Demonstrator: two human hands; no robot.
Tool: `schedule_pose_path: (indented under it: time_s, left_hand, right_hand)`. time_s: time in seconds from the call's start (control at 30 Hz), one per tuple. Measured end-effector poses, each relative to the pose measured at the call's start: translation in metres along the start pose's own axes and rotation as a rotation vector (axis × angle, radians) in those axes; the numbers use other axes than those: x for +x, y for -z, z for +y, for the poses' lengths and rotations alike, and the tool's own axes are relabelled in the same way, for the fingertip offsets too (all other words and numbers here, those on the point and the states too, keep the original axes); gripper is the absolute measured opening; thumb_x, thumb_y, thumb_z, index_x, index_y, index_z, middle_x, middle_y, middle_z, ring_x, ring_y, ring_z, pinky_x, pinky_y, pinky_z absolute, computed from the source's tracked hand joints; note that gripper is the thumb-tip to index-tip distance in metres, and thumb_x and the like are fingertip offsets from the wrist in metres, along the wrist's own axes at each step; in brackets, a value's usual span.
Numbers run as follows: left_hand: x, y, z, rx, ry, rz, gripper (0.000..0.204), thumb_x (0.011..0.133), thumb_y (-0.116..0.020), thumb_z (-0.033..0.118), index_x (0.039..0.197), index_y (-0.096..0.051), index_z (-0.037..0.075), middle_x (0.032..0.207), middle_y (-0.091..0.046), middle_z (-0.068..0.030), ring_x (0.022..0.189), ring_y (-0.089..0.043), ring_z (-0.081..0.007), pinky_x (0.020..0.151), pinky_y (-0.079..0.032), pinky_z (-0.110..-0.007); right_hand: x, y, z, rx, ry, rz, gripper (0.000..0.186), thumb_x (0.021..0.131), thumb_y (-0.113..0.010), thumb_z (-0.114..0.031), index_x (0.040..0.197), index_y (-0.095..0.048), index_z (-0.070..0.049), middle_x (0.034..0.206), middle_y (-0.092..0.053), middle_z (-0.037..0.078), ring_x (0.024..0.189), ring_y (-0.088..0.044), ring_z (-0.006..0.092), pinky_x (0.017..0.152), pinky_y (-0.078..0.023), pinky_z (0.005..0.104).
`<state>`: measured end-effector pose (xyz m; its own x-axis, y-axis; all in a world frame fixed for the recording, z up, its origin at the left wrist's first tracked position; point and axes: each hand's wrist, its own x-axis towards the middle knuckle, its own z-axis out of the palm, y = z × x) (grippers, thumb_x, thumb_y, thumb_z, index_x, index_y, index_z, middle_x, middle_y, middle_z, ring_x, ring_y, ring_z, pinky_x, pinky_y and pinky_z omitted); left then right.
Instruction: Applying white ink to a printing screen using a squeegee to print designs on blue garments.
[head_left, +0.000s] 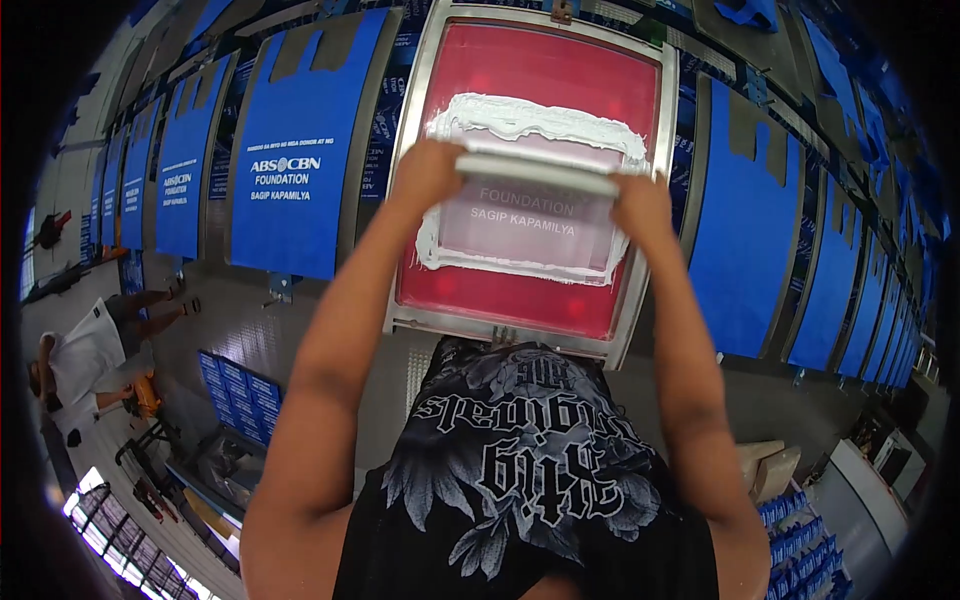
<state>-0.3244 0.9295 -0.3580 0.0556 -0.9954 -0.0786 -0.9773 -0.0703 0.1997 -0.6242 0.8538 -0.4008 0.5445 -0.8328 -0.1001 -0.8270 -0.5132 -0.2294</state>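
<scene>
A metal-edged printing screen with red mesh lies in front of me. Across its middle stretches a pale squeegee. My left hand is wrapped round the squeegee's left end, and my right hand grips the right end; both are slightly blurred. Thick white ink is banked beyond the squeegee, and more runs down both sides and along the near edge of a pale printing area. Pale lettering shows through the mesh on the near side of the squeegee. What lies under the screen is mostly hidden.
Flat blue bags with cut handles lie on boards in a row, from a left bag to a right bag and beyond. At the far left, another person is on the shop floor. A pale cabinet stands at lower right.
</scene>
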Motion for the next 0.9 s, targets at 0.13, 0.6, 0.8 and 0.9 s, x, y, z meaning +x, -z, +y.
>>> schedule_pose_path:
  time_s: [0.13,0.6,0.8,0.9]
  left_hand:
    - [0.067,0.033,-0.003,0.021,0.07,-0.1,0.038,0.063,-0.078,0.034,0.093,-0.069,0.012,0.082,-0.068,-0.0121,0.082,-0.065,-0.0297,0.074,-0.051,-0.04]
    - [-0.247,-0.096,0.063,-0.897,0.424,-0.783,0.052,0.085,-0.058,0.051,0.082,-0.063,-0.001,0.065,-0.058,-0.0062,0.062,-0.054,-0.0154,0.06,-0.044,-0.031]
    - [-0.253,-0.115,0.072,-1.203,0.337,-0.698,0.047,0.091,-0.053,0.044,0.077,-0.063,0.001,0.063,-0.055,0.0014,0.058,-0.048,-0.0089,0.056,-0.04,-0.024]
    - [-0.245,-0.087,0.082,-1.252,0.265,-0.715,0.045,0.093,-0.051,0.044,0.077,-0.064,0.004,0.064,-0.055,0.0023,0.062,-0.049,-0.0057,0.058,-0.04,-0.021]
  right_hand:
    - [0.075,0.042,0.02,0.042,0.024,-0.092,0.042,0.064,-0.058,-0.007,0.105,-0.066,-0.013,0.091,-0.066,0.017,0.087,-0.063,0.0336,0.081,-0.05,0.0375]
    - [0.132,0.056,0.033,0.149,0.218,-0.273,0.048,0.055,-0.068,-0.013,0.103,-0.065,-0.004,0.091,-0.066,0.018,0.087,-0.064,0.031,0.08,-0.049,0.0352]
    - [0.125,0.056,-0.015,0.059,0.196,-0.05,0.051,0.06,-0.06,-0.009,0.111,-0.062,-0.005,0.102,-0.063,0.02,0.097,-0.06,0.0345,0.085,-0.047,0.039]
    - [0.099,0.063,-0.027,0.101,0.117,-0.065,0.054,0.061,-0.056,-0.006,0.114,-0.061,-0.008,0.105,-0.062,0.021,0.1,-0.059,0.0345,0.087,-0.047,0.0387]
